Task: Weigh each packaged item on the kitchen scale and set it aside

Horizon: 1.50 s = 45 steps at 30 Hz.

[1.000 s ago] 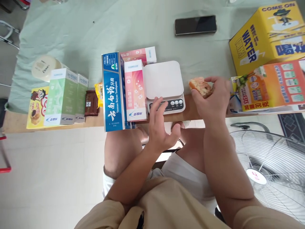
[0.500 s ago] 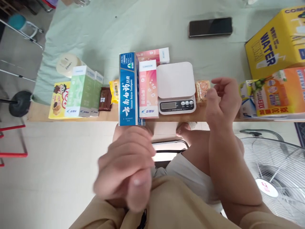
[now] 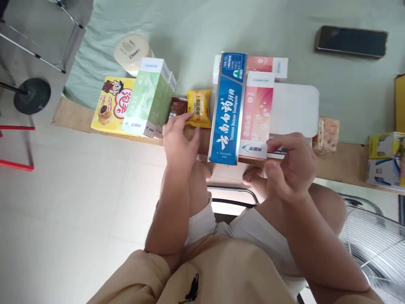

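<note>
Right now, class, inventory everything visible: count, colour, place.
table: 1, brown, middle
cloth: 1, green, table
phone: 1, black, right
tub: 1, cream, left
snack box: 1, yellow, left
cartons: 2, green, left
packets: 2, brown/yellow, centre
toothpaste: 1, blue, centre
flowered boxes: 2, pink, centre
scale: 1, white, centre
wrapped snack: 1, pinkish, right
pack: 1, multicoloured, right
big box: 1, yellow, right
fan: 1, grey, right
stands: several, mixed, floor
hands: 2, bare, centre
limbs: 4, bare, below
clothing: 2, tan/white, bottom

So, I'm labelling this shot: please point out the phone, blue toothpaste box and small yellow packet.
Phone (image 3: 352, 41), head view, on its screen.
Blue toothpaste box (image 3: 227, 110), head view, on its front face.
Small yellow packet (image 3: 200, 104), head view, on its wrapper.
</note>
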Tool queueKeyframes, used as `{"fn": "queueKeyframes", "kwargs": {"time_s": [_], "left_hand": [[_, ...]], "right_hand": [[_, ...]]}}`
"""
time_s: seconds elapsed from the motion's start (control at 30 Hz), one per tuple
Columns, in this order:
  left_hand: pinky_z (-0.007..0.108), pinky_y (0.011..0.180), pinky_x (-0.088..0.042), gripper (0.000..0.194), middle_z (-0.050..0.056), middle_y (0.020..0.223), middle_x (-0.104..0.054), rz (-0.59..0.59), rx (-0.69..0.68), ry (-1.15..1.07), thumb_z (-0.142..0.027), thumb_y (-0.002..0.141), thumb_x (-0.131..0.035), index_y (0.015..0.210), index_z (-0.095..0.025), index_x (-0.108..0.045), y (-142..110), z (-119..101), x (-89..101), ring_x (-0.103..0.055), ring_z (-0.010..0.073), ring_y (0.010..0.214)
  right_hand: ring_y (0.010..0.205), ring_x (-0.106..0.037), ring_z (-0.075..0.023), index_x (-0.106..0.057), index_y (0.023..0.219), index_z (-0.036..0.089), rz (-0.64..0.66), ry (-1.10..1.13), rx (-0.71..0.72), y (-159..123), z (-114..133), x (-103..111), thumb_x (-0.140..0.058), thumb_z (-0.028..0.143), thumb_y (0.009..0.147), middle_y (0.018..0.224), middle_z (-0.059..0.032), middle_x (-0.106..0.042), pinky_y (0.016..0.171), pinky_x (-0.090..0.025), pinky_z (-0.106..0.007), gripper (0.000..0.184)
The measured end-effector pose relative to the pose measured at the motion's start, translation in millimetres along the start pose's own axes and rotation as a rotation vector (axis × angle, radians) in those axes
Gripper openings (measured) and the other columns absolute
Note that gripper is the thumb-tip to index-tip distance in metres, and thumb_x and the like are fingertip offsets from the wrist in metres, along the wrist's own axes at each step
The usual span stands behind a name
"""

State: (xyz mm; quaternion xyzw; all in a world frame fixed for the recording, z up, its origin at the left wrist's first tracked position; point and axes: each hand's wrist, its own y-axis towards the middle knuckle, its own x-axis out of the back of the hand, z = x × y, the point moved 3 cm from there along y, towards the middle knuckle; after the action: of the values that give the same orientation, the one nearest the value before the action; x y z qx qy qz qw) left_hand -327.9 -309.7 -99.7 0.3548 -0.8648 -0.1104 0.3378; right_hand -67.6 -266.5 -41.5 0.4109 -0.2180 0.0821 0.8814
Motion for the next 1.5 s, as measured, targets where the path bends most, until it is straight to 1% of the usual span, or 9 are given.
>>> {"fn": "queueKeyframes", "kwargs": {"time_s": [0.13,0.33,0.57,0.77,1.0,1.17,1.27,1.37,1.5], "left_hand": [[0.060,0.107,-0.047,0.051,0.006,0.126,-0.076,0.071,0.009,0.222,-0.018,0.073,-0.081,0.121,-0.035,-0.078,4,11,-10.9,-0.058,0.0379,0.116],[0.064,0.111,-0.041,0.055,0.008,0.123,-0.078,0.050,0.087,0.234,-0.053,0.075,-0.090,0.123,-0.031,-0.075,12,8,-26.1,-0.057,0.0405,0.118],[0.052,0.091,-0.051,0.014,0.003,0.092,-0.076,0.013,0.025,0.214,-0.024,0.080,-0.085,0.088,-0.028,-0.074,20,6,-31.3,-0.063,0.0314,0.095],[0.042,0.076,-0.054,0.014,0.001,0.081,-0.071,0.036,-0.045,0.085,-0.024,0.092,-0.074,0.079,-0.026,-0.070,23,-5,-20.3,-0.065,0.0245,0.081],[0.038,0.077,-0.061,0.017,-0.002,0.087,-0.074,-0.216,-0.237,-0.095,-0.039,0.101,-0.074,0.088,-0.027,-0.074,18,-27,7.5,-0.072,0.0174,0.085],[0.036,0.071,-0.062,0.006,-0.002,0.075,-0.069,-0.509,-0.492,-0.236,-0.026,0.090,-0.086,0.092,-0.024,-0.080,8,-75,41.9,-0.072,0.0163,0.077],[0.037,0.069,-0.064,0.010,-0.002,0.079,-0.073,-0.329,-0.531,-0.253,-0.019,0.087,-0.085,0.095,-0.023,-0.080,-10,-120,43.5,-0.073,0.0175,0.077],[0.036,0.078,-0.067,0.015,-0.002,0.089,-0.078,0.021,-0.467,-0.249,-0.013,0.091,-0.079,0.100,-0.024,-0.076,-38,-160,18.7,-0.076,0.0173,0.087],[0.030,0.080,-0.066,0.009,0.000,0.088,-0.076,0.114,-0.428,-0.374,-0.015,0.098,-0.074,0.100,-0.022,-0.068,-65,-186,-28.4,-0.074,0.0147,0.085]], "right_hand": [[0.066,-0.060,-0.0247,-0.067,0.107,0.033,-0.030,-0.048,0.101,0,3,-12,-0.065,0.036,0.084,0.075,-0.0024,-0.063,0.056,-0.044,-0.041,0.023],[0.059,-0.059,-0.0246,-0.070,0.097,0.028,-0.142,-0.004,0.117,-3,-10,-13,-0.065,0.042,0.086,0.068,-0.0031,-0.064,0.055,-0.041,-0.041,0.019],[0.057,-0.059,-0.0246,-0.069,0.094,0.028,-0.109,-0.040,0.099,0,-9,-22,-0.065,0.040,0.085,0.066,-0.0021,-0.063,0.053,-0.046,-0.041,0.016],[0.056,-0.059,-0.0240,-0.067,0.091,0.028,-0.142,-0.051,0.115,-1,-13,-20,-0.063,0.043,0.087,0.065,-0.0014,-0.061,0.053,-0.046,-0.042,0.016],[0.063,-0.060,-0.0211,-0.066,0.093,0.025,-0.177,-0.040,0.089,-1,-14,-11,-0.062,0.035,0.089,0.071,-0.0018,-0.063,0.056,-0.042,-0.038,0.013],[0.068,-0.062,-0.0214,-0.068,0.099,0.024,-0.225,0.013,0.091,-4,-15,0,-0.062,0.032,0.088,0.076,-0.0028,-0.064,0.057,-0.046,-0.037,0.015],[0.074,-0.065,-0.0226,-0.068,0.111,0.026,-0.291,0.144,0.060,-5,-12,7,-0.060,0.045,0.093,0.085,-0.0036,-0.063,0.058,-0.050,-0.037,0.028],[0.075,-0.063,-0.0218,-0.066,0.119,0.033,-0.370,0.278,-0.054,-6,-8,17,-0.056,0.066,0.092,0.097,-0.0045,-0.064,0.054,-0.049,-0.035,0.043],[0.068,-0.059,-0.0185,-0.066,0.112,0.034,-0.411,0.250,-0.238,-13,-15,41,-0.063,0.055,0.089,0.093,-0.0027,-0.064,0.054,-0.048,-0.032,0.031]]}}
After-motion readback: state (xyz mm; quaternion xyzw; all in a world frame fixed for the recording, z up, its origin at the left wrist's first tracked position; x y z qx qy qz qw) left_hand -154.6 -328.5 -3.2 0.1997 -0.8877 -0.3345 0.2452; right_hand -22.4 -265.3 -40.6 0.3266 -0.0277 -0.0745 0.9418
